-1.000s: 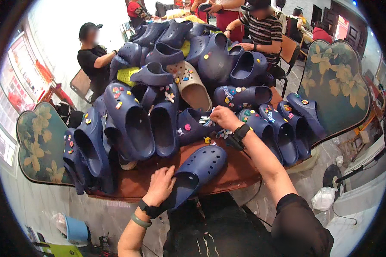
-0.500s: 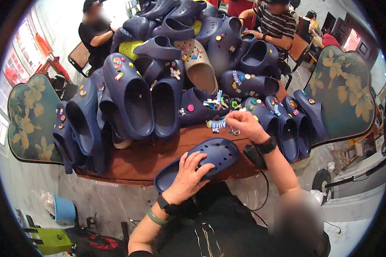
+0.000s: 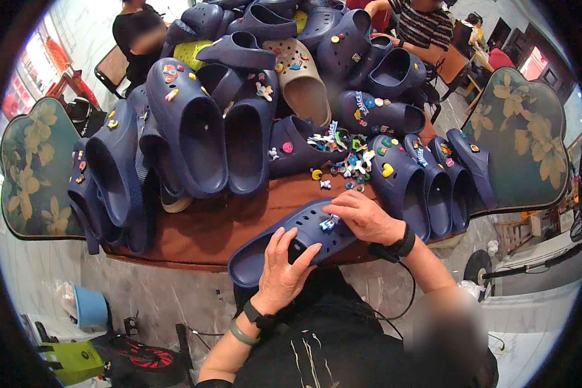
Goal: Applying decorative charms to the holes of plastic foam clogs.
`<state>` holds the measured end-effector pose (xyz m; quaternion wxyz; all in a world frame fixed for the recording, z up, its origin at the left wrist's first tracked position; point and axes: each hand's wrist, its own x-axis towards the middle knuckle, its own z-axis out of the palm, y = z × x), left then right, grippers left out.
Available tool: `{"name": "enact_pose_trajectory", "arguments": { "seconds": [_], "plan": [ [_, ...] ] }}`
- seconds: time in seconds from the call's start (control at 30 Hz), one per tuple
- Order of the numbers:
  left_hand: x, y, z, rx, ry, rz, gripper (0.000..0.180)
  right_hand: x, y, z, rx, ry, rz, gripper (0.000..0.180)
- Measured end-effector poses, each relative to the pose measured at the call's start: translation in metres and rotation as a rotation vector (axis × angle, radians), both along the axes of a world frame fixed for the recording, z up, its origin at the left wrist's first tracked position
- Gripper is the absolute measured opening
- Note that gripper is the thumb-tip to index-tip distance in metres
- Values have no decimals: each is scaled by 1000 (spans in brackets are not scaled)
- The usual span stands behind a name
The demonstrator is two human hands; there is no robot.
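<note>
A navy blue clog (image 3: 249,260) with holes in its upper lies across the table's near edge, toe to the right. My left hand (image 3: 281,271) grips it at mid-shoe, fingers over the upper and thumb apart from them. Over the toe part, my right hand (image 3: 368,218) pinches a small blue-and-white shoe charm (image 3: 330,223) against the holes. Whether the charm's stem is inside a hole is hidden. Beyond the right hand, a heap of loose, coloured charms (image 3: 354,165) spills from the opening of another navy clog (image 3: 297,155) lying on its side.
Navy clogs with charms (image 3: 187,129) stand at the left, and more (image 3: 401,181) at the right. A taller pile (image 3: 265,26) rises behind, with a beige clog (image 3: 304,90) in it. Two people sit across the brown-covered table (image 3: 194,236). A blue bucket (image 3: 90,307) stands lower left.
My right hand has come down and nearer with the charm, from above the loose charms onto the clog's toe. My left hand stays on the clog. The view has shifted slightly.
</note>
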<state>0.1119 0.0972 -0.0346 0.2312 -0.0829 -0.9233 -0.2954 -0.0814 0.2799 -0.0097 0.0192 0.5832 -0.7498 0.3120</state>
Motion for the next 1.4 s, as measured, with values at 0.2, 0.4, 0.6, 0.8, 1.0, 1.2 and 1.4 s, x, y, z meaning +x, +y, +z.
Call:
{"name": "enact_pose_trajectory", "arguments": {
  "seconds": [0.2,0.4,0.6,0.8,1.0,1.2,1.4],
  "plan": [
    [0,0,3,7,4,14,70,1,2,0,-7,26,135,35],
    [-5,-1,3,24,-10,6,69,14,-12,19,78,-315,11,33],
    [-7,-4,1,56,-20,2,73,-10,-9,20,196,-243,165,31],
    [-4,-8,6,130,-74,11,78,-14,-28,19,21,-4,247,20],
    [-4,-9,6,210,-36,-27,81,8,-47,-8,-121,12,-58,15],
    [-4,-14,6,225,-30,-11,83,7,-50,5,30,192,94,20],
    [-15,-17,-3,287,58,-105,82,14,-53,35,332,464,240,16]
  ]
}}
